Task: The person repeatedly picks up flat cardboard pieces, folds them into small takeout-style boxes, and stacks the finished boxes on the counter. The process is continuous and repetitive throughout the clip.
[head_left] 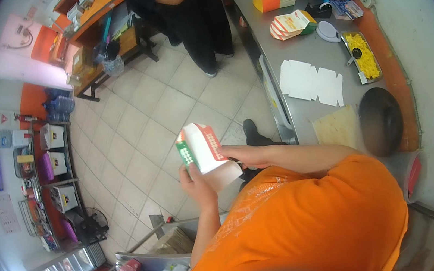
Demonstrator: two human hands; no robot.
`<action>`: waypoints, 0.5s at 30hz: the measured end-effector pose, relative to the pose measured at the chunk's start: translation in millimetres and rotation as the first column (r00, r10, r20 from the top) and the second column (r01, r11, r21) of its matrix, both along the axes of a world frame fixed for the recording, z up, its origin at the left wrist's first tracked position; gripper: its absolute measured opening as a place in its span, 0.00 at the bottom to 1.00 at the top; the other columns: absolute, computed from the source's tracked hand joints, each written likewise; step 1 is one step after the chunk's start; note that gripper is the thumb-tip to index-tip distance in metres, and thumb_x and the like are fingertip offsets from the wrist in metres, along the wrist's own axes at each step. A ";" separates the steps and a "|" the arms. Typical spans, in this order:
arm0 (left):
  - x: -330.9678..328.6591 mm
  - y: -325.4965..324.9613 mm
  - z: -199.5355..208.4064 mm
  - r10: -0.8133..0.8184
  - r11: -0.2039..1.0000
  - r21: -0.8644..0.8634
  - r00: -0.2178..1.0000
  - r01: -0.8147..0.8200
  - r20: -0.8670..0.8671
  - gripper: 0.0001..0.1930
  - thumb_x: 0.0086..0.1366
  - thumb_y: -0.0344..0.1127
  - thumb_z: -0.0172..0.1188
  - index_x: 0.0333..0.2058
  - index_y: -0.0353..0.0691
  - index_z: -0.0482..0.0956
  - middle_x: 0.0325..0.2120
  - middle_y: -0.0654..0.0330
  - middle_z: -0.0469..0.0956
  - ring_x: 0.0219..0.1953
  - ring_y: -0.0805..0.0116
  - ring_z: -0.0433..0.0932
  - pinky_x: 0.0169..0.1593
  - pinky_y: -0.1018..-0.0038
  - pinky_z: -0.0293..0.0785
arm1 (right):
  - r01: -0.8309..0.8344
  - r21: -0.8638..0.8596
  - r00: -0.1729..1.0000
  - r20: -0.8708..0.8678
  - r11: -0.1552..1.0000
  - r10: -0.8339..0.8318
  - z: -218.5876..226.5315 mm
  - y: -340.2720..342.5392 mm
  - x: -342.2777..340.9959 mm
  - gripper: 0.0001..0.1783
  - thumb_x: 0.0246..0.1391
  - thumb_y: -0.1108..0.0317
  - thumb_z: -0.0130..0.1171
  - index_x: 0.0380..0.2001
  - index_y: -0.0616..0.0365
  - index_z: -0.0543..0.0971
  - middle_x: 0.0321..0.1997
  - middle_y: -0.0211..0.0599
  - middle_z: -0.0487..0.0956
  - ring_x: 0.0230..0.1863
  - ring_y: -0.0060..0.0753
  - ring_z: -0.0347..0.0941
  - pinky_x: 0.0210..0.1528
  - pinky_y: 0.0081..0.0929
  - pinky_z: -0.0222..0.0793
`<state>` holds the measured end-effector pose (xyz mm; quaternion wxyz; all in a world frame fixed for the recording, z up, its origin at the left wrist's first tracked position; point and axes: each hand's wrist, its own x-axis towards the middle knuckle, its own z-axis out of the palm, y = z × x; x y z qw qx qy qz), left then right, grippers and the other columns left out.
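**Both hands on a half-folded carton above the tiled floor**

The carton (205,153) sits between the two hands, held out in front of the orange shirt (305,222) and over the tiled floor (139,124), well apart from the table (294,54). The left hand (197,184) is below and to the left of it, fingers curled up around its lower left edge, thumb against the green side. The right hand (242,157) comes in from the right and grips the carton's right side, fingers closed on the card. Both hands are grasping the carton; neither is free.

The carton is a small paper food box, tilted with its open top up and away. Its inside is plain white. The outer faces carry a red patterned panel on the right and a green one with white dots on the left. The lower part is bare white card.

On the table lie flat white carton blanks (311,82), folded carton stacks (290,24), and a metal tray of yellow food (364,56). Another person in black (195,12) stands at the far end of the table.
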<state>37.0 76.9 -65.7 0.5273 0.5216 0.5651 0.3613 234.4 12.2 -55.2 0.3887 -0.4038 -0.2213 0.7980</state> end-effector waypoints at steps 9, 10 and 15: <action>120.9 93.2 -33.6 -0.740 0.653 -0.042 0.649 0.756 0.178 0.25 0.83 0.43 0.46 0.71 0.37 0.64 0.67 0.44 0.70 0.70 0.54 0.68 0.71 0.60 0.65 | 0.679 0.005 0.723 0.175 0.735 -0.669 -86.5 -16.0 174.9 0.28 0.67 0.48 0.54 0.54 0.62 0.81 0.52 0.32 0.81 0.48 0.25 0.75 0.51 0.31 0.72; 129.0 105.6 -45.8 -0.764 0.633 -0.137 0.643 0.762 0.046 0.26 0.82 0.44 0.48 0.70 0.37 0.65 0.65 0.44 0.72 0.68 0.53 0.70 0.70 0.60 0.66 | 0.797 0.097 0.542 0.318 0.596 -0.778 -92.0 -20.7 220.8 0.27 0.68 0.46 0.54 0.52 0.60 0.82 0.49 0.31 0.81 0.47 0.24 0.75 0.53 0.30 0.71; 98.2 147.0 -135.0 -0.701 0.553 -0.297 0.242 0.779 -0.671 0.26 0.75 0.45 0.61 0.65 0.36 0.71 0.57 0.40 0.80 0.60 0.43 0.79 0.62 0.57 0.75 | 0.466 0.815 -0.524 0.568 0.345 -0.634 -72.7 -42.6 451.6 0.19 0.72 0.58 0.52 0.52 0.63 0.80 0.49 0.46 0.82 0.54 0.45 0.76 0.59 0.39 0.68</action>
